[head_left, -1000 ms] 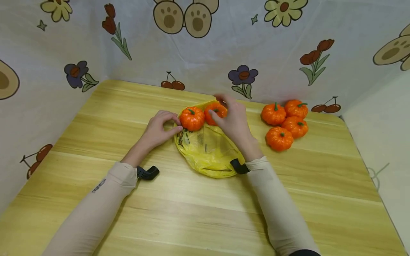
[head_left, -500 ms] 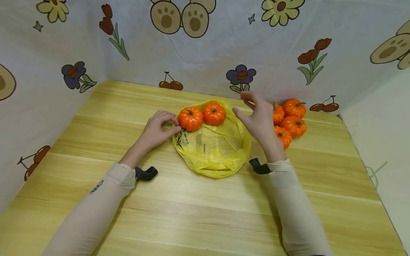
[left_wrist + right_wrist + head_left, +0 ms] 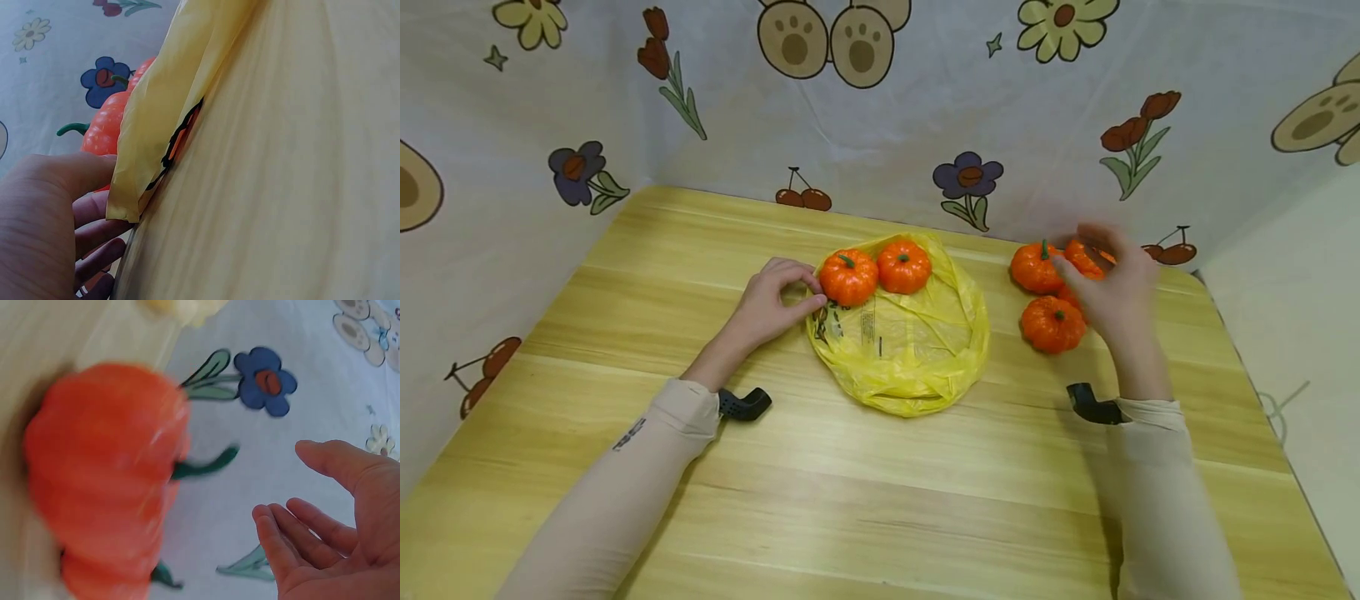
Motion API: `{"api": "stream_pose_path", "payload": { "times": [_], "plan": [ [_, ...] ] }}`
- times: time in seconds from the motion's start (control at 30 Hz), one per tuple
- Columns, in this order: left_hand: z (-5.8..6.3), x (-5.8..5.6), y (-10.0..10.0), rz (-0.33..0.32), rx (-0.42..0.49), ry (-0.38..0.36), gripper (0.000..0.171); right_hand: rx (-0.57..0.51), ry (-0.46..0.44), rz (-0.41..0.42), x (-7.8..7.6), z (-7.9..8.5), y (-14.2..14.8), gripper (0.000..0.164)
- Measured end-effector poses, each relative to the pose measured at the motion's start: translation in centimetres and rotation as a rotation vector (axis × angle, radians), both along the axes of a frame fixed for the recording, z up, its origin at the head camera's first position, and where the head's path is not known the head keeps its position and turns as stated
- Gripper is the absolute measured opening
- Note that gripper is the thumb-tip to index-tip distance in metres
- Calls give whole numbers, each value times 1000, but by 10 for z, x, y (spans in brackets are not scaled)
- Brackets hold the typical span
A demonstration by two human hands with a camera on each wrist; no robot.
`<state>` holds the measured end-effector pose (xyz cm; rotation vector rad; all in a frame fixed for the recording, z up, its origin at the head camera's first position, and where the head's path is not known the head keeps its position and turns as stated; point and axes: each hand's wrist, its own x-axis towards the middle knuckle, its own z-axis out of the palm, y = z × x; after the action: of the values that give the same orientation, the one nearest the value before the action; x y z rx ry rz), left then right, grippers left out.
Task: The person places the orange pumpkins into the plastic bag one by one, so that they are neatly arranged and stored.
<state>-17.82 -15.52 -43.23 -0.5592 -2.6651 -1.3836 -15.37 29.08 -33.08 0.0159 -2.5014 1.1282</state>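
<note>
A yellow plastic bag (image 3: pixel 925 367) lies spread on the wooden table, its edge rolled into a ring. Two small orange pumpkins with green stems sit on it at the back, a left pumpkin (image 3: pixel 848 278) and a right pumpkin (image 3: pixel 904 267). My left hand (image 3: pixel 772 297) pinches the bag's left edge (image 3: pixel 134 187) between thumb and fingers, close beside the left pumpkin. Over the pumpkin cluster at the back right hovers my right hand (image 3: pixel 1116 287), thumb and fingers apart, holding nothing. It partly hides the rear pumpkins. Nearest it on the left are a front pumpkin (image 3: pixel 1052 325) and a back pumpkin (image 3: pixel 1032 268).
A patterned cloth (image 3: pixel 865 125) hangs behind the wooden table (image 3: pixel 880 500), right at its back edge. Each wrist carries a black camera mount, the left mount (image 3: pixel 745 405) and the right mount (image 3: pixel 1092 406), both low over the tabletop.
My right hand has moved right from above the right pumpkin in the bag to the cluster at the back right. My left hand stays at the bag's edge.
</note>
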Motion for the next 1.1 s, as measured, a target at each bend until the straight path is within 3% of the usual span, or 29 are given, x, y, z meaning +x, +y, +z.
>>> {"api": "stream_pose_path", "payload": {
  "times": [0.2,0.43,1.1],
  "plan": [
    [1,0,0,0,-3,1,15,59,-55,-81,10,-13,43,52],
    [1,0,0,-2,-3,3,15,130,-91,-105,17,-23,70,54],
    [-1,0,0,-2,1,7,14,211,-317,24,12,-42,89,75]
  ]
}}
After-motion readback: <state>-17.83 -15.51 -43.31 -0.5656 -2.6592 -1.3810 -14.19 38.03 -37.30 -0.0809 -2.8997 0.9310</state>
